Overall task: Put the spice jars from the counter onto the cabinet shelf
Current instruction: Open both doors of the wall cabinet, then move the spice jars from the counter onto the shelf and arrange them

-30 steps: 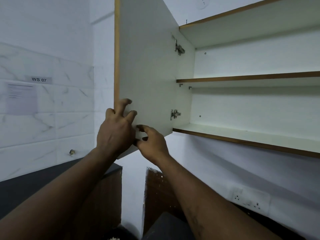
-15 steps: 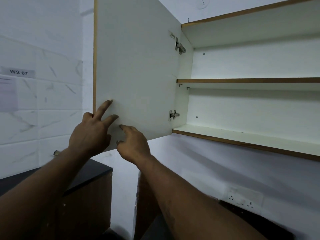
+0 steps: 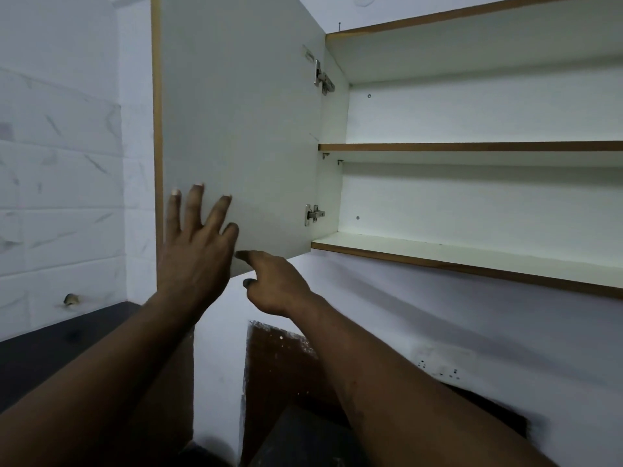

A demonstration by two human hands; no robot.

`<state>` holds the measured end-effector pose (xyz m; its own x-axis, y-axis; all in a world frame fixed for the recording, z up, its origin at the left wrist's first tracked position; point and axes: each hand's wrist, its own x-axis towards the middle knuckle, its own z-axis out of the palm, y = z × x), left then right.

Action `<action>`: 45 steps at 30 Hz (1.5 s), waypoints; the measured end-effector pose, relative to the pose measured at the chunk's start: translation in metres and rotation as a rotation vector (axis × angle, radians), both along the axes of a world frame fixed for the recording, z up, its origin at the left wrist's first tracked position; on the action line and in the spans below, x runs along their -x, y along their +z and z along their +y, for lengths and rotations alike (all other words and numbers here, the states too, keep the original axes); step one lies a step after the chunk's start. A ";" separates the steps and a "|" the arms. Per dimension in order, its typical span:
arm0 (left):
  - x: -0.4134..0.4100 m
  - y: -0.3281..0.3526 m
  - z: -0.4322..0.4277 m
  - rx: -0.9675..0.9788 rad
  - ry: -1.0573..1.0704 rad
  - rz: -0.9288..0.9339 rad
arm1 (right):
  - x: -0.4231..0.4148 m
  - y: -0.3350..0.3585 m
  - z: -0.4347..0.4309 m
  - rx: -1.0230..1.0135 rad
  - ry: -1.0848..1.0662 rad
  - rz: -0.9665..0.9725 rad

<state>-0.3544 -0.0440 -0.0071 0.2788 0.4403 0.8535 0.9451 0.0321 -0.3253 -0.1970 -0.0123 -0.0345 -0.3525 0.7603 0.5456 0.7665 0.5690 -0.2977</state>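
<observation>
Your left hand (image 3: 192, 244) spread flat on door (image 3: 242, 112); right hand (image 3: 276, 284) loosely curled, empty, forefinger by door's lower edge. Push door fully wide, clear of shelf (image 3: 472, 261). Spice jars out of view; fetch from tabletop (image 3: 50, 348) below.

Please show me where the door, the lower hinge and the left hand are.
door (image 3: 242, 112), head view, bare inner face.
lower hinge (image 3: 314, 214), head view, metal body.
left hand (image 3: 194, 254), head view, back of the hand.
</observation>
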 end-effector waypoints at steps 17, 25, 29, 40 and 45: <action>-0.203 -0.049 0.026 0.678 -0.384 -0.067 | -0.246 -0.027 -0.055 0.109 -0.654 -0.122; -0.295 -0.083 0.005 0.805 -0.605 0.005 | -0.315 -0.059 -0.122 0.195 -0.886 -0.141; -0.326 -0.109 -0.009 0.871 -0.707 0.040 | -0.329 -0.087 -0.151 0.252 -0.951 -0.130; -0.358 -0.242 -0.061 1.136 -0.886 0.216 | -0.325 -0.228 -0.223 0.512 -1.046 0.023; -0.368 -0.307 -0.087 1.264 -0.912 0.309 | -0.330 -0.291 -0.248 0.650 -1.061 0.107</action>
